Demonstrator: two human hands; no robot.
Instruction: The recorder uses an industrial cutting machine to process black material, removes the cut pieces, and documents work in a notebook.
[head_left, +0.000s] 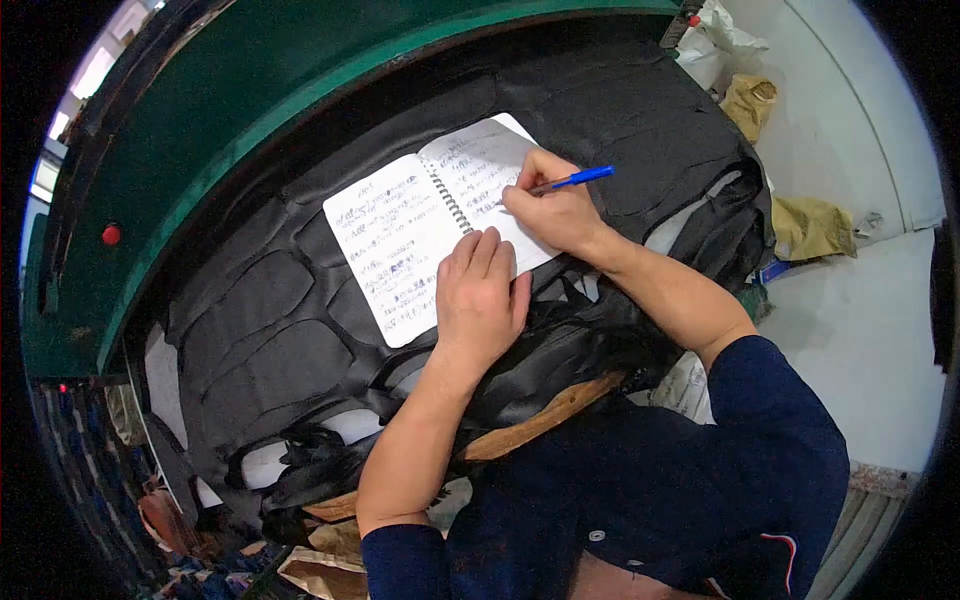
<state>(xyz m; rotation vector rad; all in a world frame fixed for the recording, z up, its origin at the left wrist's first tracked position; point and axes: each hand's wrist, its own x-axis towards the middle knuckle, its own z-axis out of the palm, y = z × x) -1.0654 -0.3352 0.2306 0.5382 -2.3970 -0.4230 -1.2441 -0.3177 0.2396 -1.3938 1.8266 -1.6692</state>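
Observation:
An open spiral notebook [400, 235] with handwritten pages lies on a pile of black cut fabric pieces [270, 330]. My left hand [480, 290] rests flat on the notebook's lower edge, fingers together, holding nothing. My right hand [555, 208] grips a blue pen [575, 179] with its tip on the right-hand page. Both forearms are bare below dark blue sleeves.
A green machine frame [250, 90] with a red button [111, 234] curves behind the fabric pile. Brown paper patterns [545, 415] stick out under the black pieces. Crumpled white and yellow bags [790, 215] lie on the pale floor at right.

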